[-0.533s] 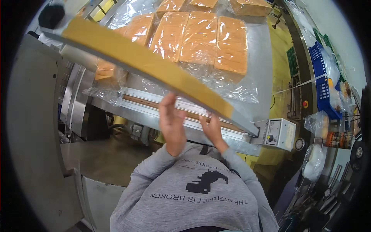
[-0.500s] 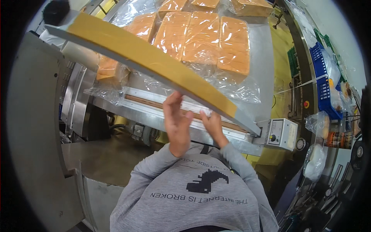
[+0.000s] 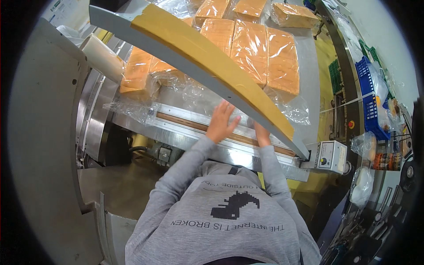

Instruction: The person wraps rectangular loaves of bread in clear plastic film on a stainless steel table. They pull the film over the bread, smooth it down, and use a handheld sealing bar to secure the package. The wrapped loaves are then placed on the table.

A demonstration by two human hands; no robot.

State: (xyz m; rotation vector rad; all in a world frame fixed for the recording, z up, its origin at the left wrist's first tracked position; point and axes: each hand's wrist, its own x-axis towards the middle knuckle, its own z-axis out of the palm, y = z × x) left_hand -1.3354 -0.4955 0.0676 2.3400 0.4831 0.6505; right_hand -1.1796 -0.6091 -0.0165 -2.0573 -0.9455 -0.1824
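Note:
My left hand (image 3: 222, 123) reaches over the sealing strip (image 3: 190, 126) of a bag sealer, its fingers apart and nothing visibly held. Beside it, my right hand (image 3: 262, 134) goes under the sealer's raised arm (image 3: 207, 66), a grey bar with a yellow face; that bar hides its fingers. Beyond both hands lie sliced bread loaves (image 3: 282, 59) in clear plastic bags on a metal table (image 3: 309, 84). The loose bag ends (image 3: 293, 108) of the nearest loaves spread toward the strip. Another bagged loaf (image 3: 136, 70) lies at the left, its loose plastic overhanging the strip's left end.
A control box (image 3: 331, 157) with a black knob sits at the strip's right end. Left of the table are a white roll (image 3: 102, 57) and a large grey metal panel (image 3: 44, 132). A blue crate (image 3: 369, 97) stands at the right. Below the strip hangs a motor (image 3: 163, 154).
Both hands have moved forward and right, the right one passing under the raised arm. My left palm has turned downward. The whole view has shifted, the loaves appearing farther right.

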